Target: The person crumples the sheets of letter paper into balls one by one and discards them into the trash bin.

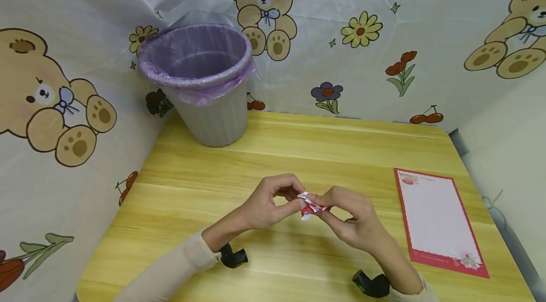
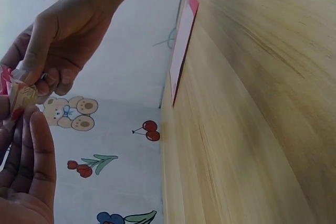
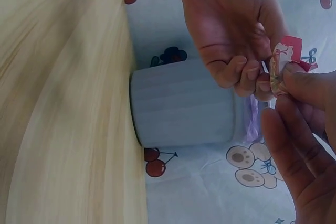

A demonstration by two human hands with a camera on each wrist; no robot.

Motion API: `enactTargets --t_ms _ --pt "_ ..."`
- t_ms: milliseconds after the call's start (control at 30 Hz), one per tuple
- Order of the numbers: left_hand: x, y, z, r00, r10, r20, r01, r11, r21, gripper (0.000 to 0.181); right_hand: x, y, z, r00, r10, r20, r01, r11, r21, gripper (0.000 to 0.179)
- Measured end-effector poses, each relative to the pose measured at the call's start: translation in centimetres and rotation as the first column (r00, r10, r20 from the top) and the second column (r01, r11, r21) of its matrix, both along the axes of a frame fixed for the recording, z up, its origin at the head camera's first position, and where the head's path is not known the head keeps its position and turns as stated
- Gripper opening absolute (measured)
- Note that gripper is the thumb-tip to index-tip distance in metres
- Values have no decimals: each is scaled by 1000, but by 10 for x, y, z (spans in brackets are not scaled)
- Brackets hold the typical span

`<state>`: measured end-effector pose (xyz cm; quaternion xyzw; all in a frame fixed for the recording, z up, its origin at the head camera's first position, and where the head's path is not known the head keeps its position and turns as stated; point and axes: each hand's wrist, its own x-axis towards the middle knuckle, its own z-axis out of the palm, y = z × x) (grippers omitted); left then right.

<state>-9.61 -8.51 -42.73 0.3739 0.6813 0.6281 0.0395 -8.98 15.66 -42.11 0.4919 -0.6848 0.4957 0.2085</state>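
A small crumpled piece of red and white paper [image 1: 313, 207] is held between both hands above the table. My left hand [image 1: 270, 203] pinches its left side between thumb and fingers. From the right, my right hand [image 1: 357, 219] pinches the other side, its thumb on top. The left wrist view has the crumpled paper [image 2: 23, 97] at the left edge, partly covered by fingers. A red corner and a printed white part of the paper [image 3: 286, 52] stick out past the fingertips in the right wrist view.
A flat sheet of paper with a red border [image 1: 439, 219] lies on the right of the wooden table [image 1: 204, 178]. At the back left stands a grey bin [image 1: 215, 119] lined with a purple bag [image 1: 204, 86]. A bear-print cloth [image 1: 298, 79] hangs behind the table.
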Motion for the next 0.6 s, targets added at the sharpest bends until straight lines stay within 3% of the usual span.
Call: enactTargets --t_ms 600 --pt "2 -4 4 987 155 -47 -155 988 -1 12 -9 -8 4 995 -97 -37 98 995 32 30"
